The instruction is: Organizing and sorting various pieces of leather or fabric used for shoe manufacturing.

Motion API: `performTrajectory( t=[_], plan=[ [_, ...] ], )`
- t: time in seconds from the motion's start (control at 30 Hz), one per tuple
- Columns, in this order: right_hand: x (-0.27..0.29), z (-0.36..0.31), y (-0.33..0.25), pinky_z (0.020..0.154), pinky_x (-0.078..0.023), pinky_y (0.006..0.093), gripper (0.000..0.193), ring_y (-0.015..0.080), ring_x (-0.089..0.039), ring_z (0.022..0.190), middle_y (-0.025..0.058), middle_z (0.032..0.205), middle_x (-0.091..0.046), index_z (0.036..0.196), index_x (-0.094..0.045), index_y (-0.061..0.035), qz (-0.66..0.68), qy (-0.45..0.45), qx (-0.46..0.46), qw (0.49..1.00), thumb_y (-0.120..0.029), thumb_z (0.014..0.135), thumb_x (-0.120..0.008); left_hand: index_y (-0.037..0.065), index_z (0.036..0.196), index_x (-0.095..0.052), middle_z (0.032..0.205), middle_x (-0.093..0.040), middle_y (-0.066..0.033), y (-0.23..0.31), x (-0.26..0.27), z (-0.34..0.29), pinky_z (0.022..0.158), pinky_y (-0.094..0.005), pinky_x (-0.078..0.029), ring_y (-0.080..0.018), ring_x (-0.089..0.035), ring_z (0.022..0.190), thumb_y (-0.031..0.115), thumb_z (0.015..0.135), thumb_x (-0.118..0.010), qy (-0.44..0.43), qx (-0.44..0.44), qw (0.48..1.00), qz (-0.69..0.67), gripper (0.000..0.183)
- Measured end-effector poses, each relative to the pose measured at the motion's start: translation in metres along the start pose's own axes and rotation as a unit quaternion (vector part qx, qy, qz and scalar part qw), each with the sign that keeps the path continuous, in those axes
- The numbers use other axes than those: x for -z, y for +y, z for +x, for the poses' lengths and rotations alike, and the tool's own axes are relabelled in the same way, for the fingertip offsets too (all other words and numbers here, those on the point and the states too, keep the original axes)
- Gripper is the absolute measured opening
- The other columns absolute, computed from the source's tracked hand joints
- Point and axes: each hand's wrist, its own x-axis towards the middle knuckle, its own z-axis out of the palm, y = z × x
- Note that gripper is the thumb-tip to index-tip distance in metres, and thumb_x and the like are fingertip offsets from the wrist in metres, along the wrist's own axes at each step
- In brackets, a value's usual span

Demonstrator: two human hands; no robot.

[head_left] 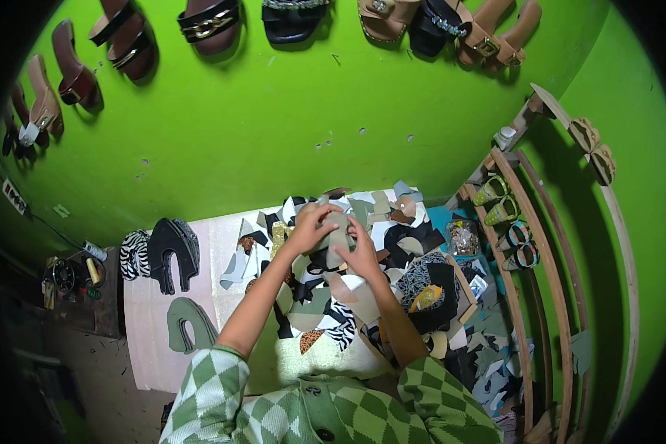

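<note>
Both my hands are raised over a pile of cut scraps in the middle of the table. A grey-green piece of sheet material [338, 231] is between them. My left hand [311, 228] grips its left and upper side with bent fingers. On its right edge my right hand [360, 254] closes with thumb and fingers. Below lie scraps in black, white, beige, grey-green, leopard print and zebra print [342, 325]. To the left sit stacks of U-shaped pieces: grey-green [185, 325], black [174, 255] and zebra-striped [134, 255].
Sandals [211, 26] hang along the green wall. At right stands a wooden rack [540, 288] holding more sandals [499, 200]. A clear container of small colourful bits [463, 238] is beside the pale table [144, 355]. A low stand [89, 296] with spools is at far left.
</note>
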Motion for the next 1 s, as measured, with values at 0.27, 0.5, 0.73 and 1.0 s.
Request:
performTrajectory(
  t=[0.27, 0.5, 0.73, 1.0],
  plan=[
    [0.05, 0.062, -0.051, 0.068, -0.05, 0.0272, 0.026, 0.0138, -0.062, 0.069, 0.0088, 0.074, -0.064, 0.107, -0.061, -0.0019, 0.038, 0.138, 0.005, 0.99, -0.004, 0.082, -0.062, 0.002, 0.101, -0.058, 0.082, -0.062, -0.0051, 0.055, 0.058, 0.06, 0.062, -0.0234, -0.048, -0.0091, -0.056, 0.071, 0.002, 0.078, -0.068, 0.016, -0.01, 0.995, -0.094, 0.026],
    [0.062, 0.03, -0.098, 0.069, -0.049, 0.027, 0.02, 0.0136, -0.063, 0.073, 0.0095, 0.082, -0.067, 0.099, -0.066, -0.001, 0.023, 0.132, 0.07, 0.989, -0.002, 0.079, -0.064, -0.002, 0.088, -0.06, 0.081, -0.064, -0.0059, 0.075, 0.095, 0.034, 0.074, -0.0298, -0.049, -0.0127, -0.061, 0.078, 0.001, 0.078, -0.065, 0.048, -0.097, 0.994, -0.013, 0.011],
    [0.033, -0.019, -0.068, 0.069, -0.049, 0.0327, 0.015, 0.0239, -0.065, 0.074, 0.0123, 0.085, -0.067, 0.092, -0.067, -0.0037, -0.086, 0.221, 0.002, 0.972, -0.006, 0.078, -0.062, -0.001, 0.078, -0.067, 0.076, -0.066, -0.0084, 0.051, 0.118, -0.032, 0.067, -0.0271, -0.047, -0.014, -0.061, 0.072, 0.015, 0.081, -0.068, 0.087, -0.006, 0.996, -0.002, 0.017],
    [-0.028, -0.053, -0.085, 0.095, -0.037, 0.0419, 0.062, 0.0332, -0.045, 0.116, 0.0144, 0.125, -0.047, 0.127, -0.047, -0.0126, -0.132, 0.036, 0.072, 0.988, -0.025, 0.072, -0.073, 0.0, 0.08, -0.066, 0.087, -0.065, -0.0054, 0.03, 0.135, -0.109, 0.068, -0.0261, -0.05, -0.0137, -0.062, 0.081, 0.002, 0.075, -0.068, 0.094, -0.04, 0.995, -0.017, 0.005]
  ],
)
